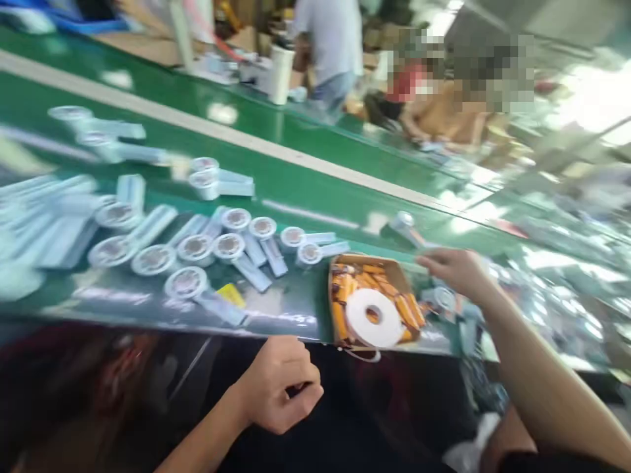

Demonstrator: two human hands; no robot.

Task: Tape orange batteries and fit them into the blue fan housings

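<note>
My left hand (282, 386) is curled into a loose fist in front of the bench edge, and nothing shows in it. Stretched out past the cardboard box, my right hand (458, 270) has its fingertips by a pale-blue part with a round head and handle (405, 225). Blur hides whether the fingers grip it. The cardboard box (334, 309) holds many orange wrapped cylinders (377, 279), which look like batteries. A white roll with a central hole (362, 322) lies on top of them.
Several light-blue round-headed parts with flat handles (196, 247) lie on the green belt (305, 177), heaped at far left. A yellow piece (231, 295) is among them. More parts (446, 299) lie right of the box. People (330, 46) are across the line.
</note>
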